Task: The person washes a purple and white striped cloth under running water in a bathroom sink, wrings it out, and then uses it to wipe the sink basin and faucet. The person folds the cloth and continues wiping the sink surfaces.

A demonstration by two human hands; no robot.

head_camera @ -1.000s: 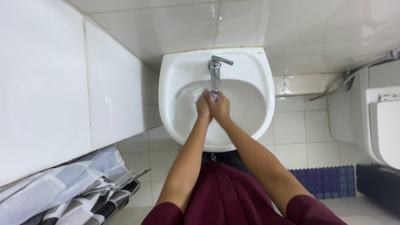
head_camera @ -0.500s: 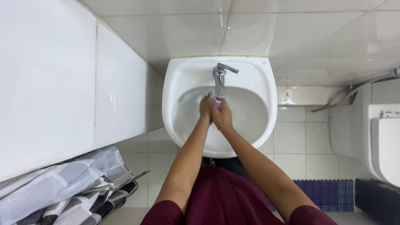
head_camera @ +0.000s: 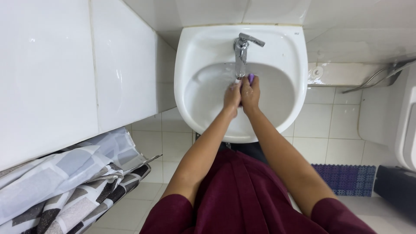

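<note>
**Both hands pressed together under the tap, small purple thing between them**

I see both hands over the white basin (head_camera: pixel 277 41), right under the spout of the chrome tap (head_camera: pixel 241 54). Left hand (head_camera: pixel 232 96) and right hand (head_camera: pixel 251 92) touch each other, palms in, fingers toward the wall behind the sink. A small purple object (head_camera: pixel 251 78) pokes out at the top of the right hand, just beside the end of the spout. Only its tip shows, so I can't give its full shape; the visible end points up-frame, toward the tap and wall, and its long axis seems to run along the fingers. Can't tell for sure.

Grip: right hand is closed around the purple object. Left hand is curled against the right; whether it grips the object too or only presses on the other hand, I can't tell. Hands look wet, some white foam or water at the knuckles.

Forearms come in from the bottom, meeting in a V over the bowl. Maroon garment (head_camera: pixel 242 195) below them.

Around: white tiled ledge (head_camera: pixel 65 73) on the left, grey patterned curtain (head_camera: pixel 65 182) bottom left, purple floor mat (head_camera: pixel 346 178) at right, white toilet edge (head_camera: pixel 407 125) far right, tiled floor.
</note>
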